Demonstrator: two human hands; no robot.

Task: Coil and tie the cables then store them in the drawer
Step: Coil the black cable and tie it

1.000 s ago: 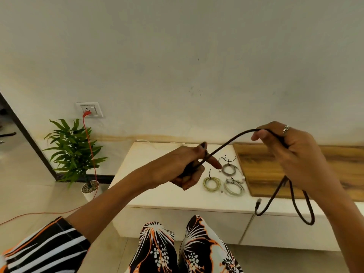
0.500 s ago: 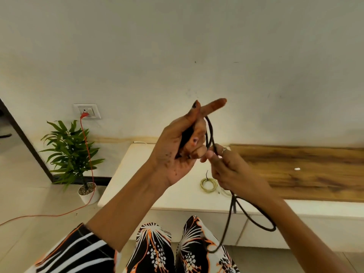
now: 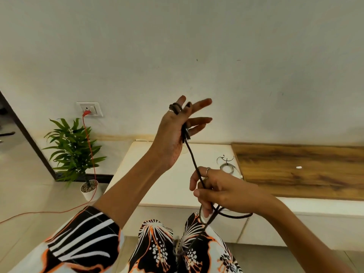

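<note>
A dark brown cable (image 3: pixel 194 161) runs taut between my two hands in front of the wall. My left hand (image 3: pixel 177 133) is raised with fingers spread; the cable loops around its index finger and passes down across the palm. My right hand (image 3: pixel 218 191) sits lower, fingers closed on the cable, and loose loops hang below it over my lap. A coiled grey cable (image 3: pixel 227 168) with a thin black tie lies on the white cabinet top (image 3: pixel 155 174) behind my hands. No open drawer shows.
A wooden panel (image 3: pixel 301 170) covers the right part of the cabinet, with a small white piece (image 3: pixel 299 167) on it. A potted plant (image 3: pixel 75 152) stands at the left under a wall socket (image 3: pixel 89 109) with a red cord (image 3: pixel 89 146) plugged in.
My left hand has turned and spread its fingers with the cable wrapped around one. My right hand has dropped down and pulled the cable straight.
</note>
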